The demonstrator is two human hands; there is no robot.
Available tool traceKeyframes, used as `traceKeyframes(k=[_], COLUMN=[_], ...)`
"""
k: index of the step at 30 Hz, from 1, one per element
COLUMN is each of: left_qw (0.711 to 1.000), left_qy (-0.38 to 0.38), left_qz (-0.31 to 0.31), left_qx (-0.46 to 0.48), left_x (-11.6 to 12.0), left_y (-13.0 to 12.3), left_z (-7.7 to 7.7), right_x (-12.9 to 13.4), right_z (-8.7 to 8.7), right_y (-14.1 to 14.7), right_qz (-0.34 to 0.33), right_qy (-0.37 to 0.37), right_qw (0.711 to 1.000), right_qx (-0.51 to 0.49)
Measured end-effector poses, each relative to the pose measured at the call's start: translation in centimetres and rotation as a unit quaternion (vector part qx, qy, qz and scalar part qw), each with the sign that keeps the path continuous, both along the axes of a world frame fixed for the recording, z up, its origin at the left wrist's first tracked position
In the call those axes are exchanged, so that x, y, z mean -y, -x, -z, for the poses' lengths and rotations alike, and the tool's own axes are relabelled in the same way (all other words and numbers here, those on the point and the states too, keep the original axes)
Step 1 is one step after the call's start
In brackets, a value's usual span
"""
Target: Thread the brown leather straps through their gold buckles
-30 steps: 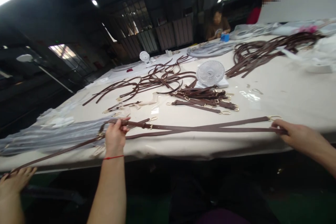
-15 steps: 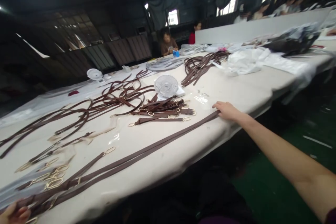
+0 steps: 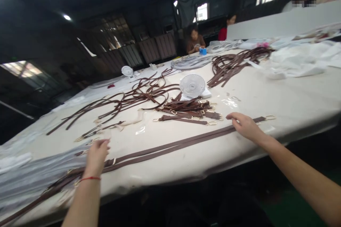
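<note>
A long brown leather strap (image 3: 170,145) with a gold ring at its far end (image 3: 270,117) lies along the near table edge. My right hand (image 3: 246,126) rests flat on it, fingers spread, close to that ring. My left hand (image 3: 97,156), with a red string on its wrist, sits over the strap's other part, near a small gold buckle (image 3: 114,161), fingers extended and no grip visible. Just beyond the strap lies a bundle of shorter brown straps with gold clasps (image 3: 186,110).
A white desk fan (image 3: 192,86) stands behind the bundle. Tangled brown straps (image 3: 133,99) and a coiled pile (image 3: 231,65) lie on the white table (image 3: 293,103). Clear plastic sheeting (image 3: 34,173) covers the left side. Several co-workers, one (image 3: 194,40) seated, are at the far end.
The view has swung back left. My left hand has come up from the strap's lower end to its middle, with the strap now lying flat. My right hand has slid toward the ringed end.
</note>
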State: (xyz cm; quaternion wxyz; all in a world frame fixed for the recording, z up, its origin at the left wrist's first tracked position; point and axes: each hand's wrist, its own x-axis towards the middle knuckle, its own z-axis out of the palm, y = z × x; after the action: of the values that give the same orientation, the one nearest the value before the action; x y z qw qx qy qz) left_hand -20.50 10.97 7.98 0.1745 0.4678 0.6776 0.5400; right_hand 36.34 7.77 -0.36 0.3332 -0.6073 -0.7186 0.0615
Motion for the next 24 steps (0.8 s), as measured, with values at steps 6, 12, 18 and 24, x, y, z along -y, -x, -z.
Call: traceKeyframes(k=[6,12,18,24], left_qw=[0.982,0.951,0.924,0.910], left_qy=[0.057,0.073,0.124,0.164], left_qz=[0.102,0.119,0.093,0.098], left_qx=[-0.147,-0.276,-0.349,-0.368], left_x=[-7.7,-14.5,-20.5,-22.8], left_y=[-7.6,-10.5,-10.9,-11.8], left_z=[5.5,8.5,9.1,8.6], right_x=[-1.6,-2.2,-2.6,-2.9], right_z=[3.1,5.2,5.5,5.5], right_y=[10.8,11.5,11.4,11.4], right_qz=[-0.168,-0.167,-0.147,-0.144], right_qy=[-0.026,-0.038,-0.049,-0.070], right_qw=[0.985,0.985,0.987,0.986], right_qx=[-0.002,0.017,0.037,0.055])
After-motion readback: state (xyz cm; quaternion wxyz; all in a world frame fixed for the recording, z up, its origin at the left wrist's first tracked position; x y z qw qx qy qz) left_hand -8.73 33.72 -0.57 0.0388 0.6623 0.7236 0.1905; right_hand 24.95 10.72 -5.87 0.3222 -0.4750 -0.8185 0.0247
